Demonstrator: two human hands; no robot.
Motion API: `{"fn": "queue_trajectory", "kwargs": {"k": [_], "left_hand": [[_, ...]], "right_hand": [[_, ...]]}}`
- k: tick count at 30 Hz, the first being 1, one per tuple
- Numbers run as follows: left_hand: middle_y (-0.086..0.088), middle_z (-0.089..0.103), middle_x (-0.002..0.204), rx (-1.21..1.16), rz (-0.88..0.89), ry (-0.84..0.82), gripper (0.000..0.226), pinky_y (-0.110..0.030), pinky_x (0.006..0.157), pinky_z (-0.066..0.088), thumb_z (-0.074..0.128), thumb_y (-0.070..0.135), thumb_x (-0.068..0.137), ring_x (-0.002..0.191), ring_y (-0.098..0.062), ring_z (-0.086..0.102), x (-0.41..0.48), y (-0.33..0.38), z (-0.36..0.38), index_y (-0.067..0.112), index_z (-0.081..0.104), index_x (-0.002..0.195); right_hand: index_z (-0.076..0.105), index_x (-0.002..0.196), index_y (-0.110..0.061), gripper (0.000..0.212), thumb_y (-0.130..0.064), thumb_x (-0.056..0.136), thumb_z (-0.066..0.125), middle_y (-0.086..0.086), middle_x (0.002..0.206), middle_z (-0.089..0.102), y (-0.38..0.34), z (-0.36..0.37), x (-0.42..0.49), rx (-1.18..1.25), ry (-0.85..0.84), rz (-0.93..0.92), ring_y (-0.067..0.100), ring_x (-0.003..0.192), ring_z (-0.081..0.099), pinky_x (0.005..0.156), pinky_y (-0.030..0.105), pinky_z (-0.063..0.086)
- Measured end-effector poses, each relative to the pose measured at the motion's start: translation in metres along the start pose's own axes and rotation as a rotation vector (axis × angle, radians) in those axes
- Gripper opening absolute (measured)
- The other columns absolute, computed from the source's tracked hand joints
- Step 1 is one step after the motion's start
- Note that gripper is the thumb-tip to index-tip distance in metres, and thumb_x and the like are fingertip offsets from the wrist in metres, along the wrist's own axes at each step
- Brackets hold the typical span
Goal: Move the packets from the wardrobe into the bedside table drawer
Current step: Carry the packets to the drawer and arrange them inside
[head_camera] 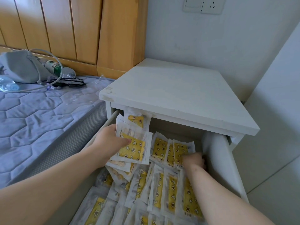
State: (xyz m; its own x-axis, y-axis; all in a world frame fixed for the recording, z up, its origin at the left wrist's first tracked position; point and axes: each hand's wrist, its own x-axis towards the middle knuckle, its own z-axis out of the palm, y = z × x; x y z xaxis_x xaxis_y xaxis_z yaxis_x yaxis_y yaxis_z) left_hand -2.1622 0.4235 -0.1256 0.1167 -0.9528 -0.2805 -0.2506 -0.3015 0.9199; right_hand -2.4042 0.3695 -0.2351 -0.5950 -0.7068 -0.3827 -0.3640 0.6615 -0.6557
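Note:
The white bedside table (175, 88) has its drawer (222, 163) pulled out, filled with several white packets printed with yellow star-and-moon patches (170, 189). My left hand (110, 142) grips a bundle of these packets (133, 148) at the drawer's back left, thumb on top of the front one. Another packet (137, 118) leans upright behind it, against the drawer opening. My right hand (194, 159) is pushed down among standing packets (177, 150) at the back right, fingers curled and partly hidden, so what it holds is unclear.
A bed with a quilted purple mattress (37, 114) lies on the left, carrying a grey pouch (21, 67), plastic bottles (55, 67), glasses (68, 82) and a cable. A wooden headboard (69, 28) stands behind. White wall with a socket (211, 4) behind the table; a white panel on the right.

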Motion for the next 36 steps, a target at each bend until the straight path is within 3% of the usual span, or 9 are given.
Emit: {"fn": "queue_trajectory", "kwargs": {"k": [4, 9, 13, 19, 23, 26, 30, 33, 36], "left_hand": [[-0.006, 0.073, 0.091, 0.015, -0.019, -0.001, 0.021, -0.045, 0.076, 0.058, 0.068, 0.005, 0.084, 0.081, -0.024, 0.071, 0.002, -0.003, 0.000, 0.013, 0.062, 0.102], [-0.006, 0.073, 0.093, -0.001, -0.034, 0.001, 0.022, -0.046, 0.079, 0.058, 0.069, 0.004, 0.083, 0.083, -0.025, 0.071, 0.004, -0.004, 0.001, 0.014, 0.062, 0.101], [-0.007, 0.073, 0.094, -0.013, -0.047, 0.003, 0.022, -0.047, 0.079, 0.057, 0.069, 0.004, 0.083, 0.084, -0.026, 0.071, 0.004, -0.005, 0.002, 0.013, 0.062, 0.101], [-0.008, 0.073, 0.093, -0.060, -0.072, 0.013, 0.022, -0.046, 0.077, 0.058, 0.069, 0.003, 0.083, 0.082, -0.027, 0.071, 0.003, -0.005, 0.003, 0.013, 0.062, 0.100], [-0.008, 0.073, 0.093, -0.087, -0.077, 0.009, 0.023, -0.046, 0.077, 0.057, 0.069, 0.003, 0.082, 0.082, -0.027, 0.071, 0.002, -0.005, 0.005, 0.014, 0.062, 0.101], [-0.009, 0.073, 0.090, -0.139, -0.096, 0.005, 0.023, -0.042, 0.068, 0.058, 0.069, 0.002, 0.082, 0.078, -0.026, 0.071, 0.000, -0.005, 0.006, 0.012, 0.063, 0.102], [-0.014, 0.072, 0.091, -0.299, -0.180, -0.029, 0.026, -0.041, 0.058, 0.058, 0.067, -0.002, 0.082, 0.075, -0.029, 0.071, 0.000, -0.005, 0.011, 0.007, 0.062, 0.106], [-0.018, 0.072, 0.091, -0.421, -0.228, -0.032, 0.025, -0.047, 0.062, 0.058, 0.066, -0.003, 0.083, 0.076, -0.034, 0.070, 0.003, -0.003, 0.020, 0.005, 0.062, 0.106], [-0.019, 0.071, 0.096, -0.549, -0.261, -0.025, 0.029, -0.053, 0.067, 0.056, 0.066, -0.002, 0.083, 0.081, -0.037, 0.069, 0.005, 0.002, 0.038, 0.006, 0.061, 0.110]], "right_hand": [[0.032, 0.139, -0.008, 0.069, -0.022, 0.083, 0.068, 0.018, 0.139, 0.039, -0.003, 0.004, -0.003, -0.009, -0.064, -0.068, 0.037, 0.126, 0.042, 0.100, 0.045, 0.043], [0.035, 0.142, -0.006, 0.069, -0.009, 0.081, 0.069, 0.016, 0.135, 0.050, -0.012, 0.006, -0.008, 0.011, -0.202, -0.149, 0.032, 0.121, 0.053, 0.094, 0.036, 0.047], [0.039, 0.140, -0.008, 0.064, -0.014, 0.083, 0.069, 0.011, 0.135, 0.052, -0.016, 0.010, -0.015, -0.023, -0.309, -0.235, 0.028, 0.122, 0.053, 0.098, 0.035, 0.046], [0.057, 0.119, -0.009, 0.035, -0.018, 0.085, 0.061, 0.010, 0.114, 0.062, -0.008, 0.006, -0.009, -0.243, -0.237, -0.222, 0.027, 0.107, 0.060, 0.087, 0.034, 0.053], [0.056, 0.120, -0.015, 0.036, -0.023, 0.085, 0.057, 0.010, 0.127, 0.055, -0.004, 0.002, -0.009, -0.404, -0.222, -0.216, 0.030, 0.124, 0.045, 0.110, 0.043, 0.031], [0.045, 0.136, -0.020, 0.051, -0.029, 0.087, 0.057, 0.011, 0.145, 0.033, -0.007, -0.006, -0.020, -0.480, -0.212, -0.207, 0.034, 0.136, 0.026, 0.112, 0.046, 0.022], [0.041, 0.141, -0.020, 0.051, -0.044, 0.096, 0.043, 0.009, 0.149, 0.032, -0.028, -0.021, -0.049, -0.179, -0.198, -0.366, 0.032, 0.136, 0.031, 0.110, 0.045, 0.032], [0.042, 0.140, -0.025, 0.065, -0.065, 0.090, 0.036, 0.007, 0.141, 0.045, -0.048, -0.031, -0.079, 0.211, -0.530, -0.167, 0.030, 0.127, 0.044, 0.102, 0.045, 0.041], [0.062, 0.117, -0.024, 0.067, -0.075, 0.076, 0.048, 0.011, 0.116, 0.066, -0.043, -0.040, -0.091, 0.331, -0.809, 0.033, 0.032, 0.107, 0.061, 0.087, 0.046, 0.052]]}}
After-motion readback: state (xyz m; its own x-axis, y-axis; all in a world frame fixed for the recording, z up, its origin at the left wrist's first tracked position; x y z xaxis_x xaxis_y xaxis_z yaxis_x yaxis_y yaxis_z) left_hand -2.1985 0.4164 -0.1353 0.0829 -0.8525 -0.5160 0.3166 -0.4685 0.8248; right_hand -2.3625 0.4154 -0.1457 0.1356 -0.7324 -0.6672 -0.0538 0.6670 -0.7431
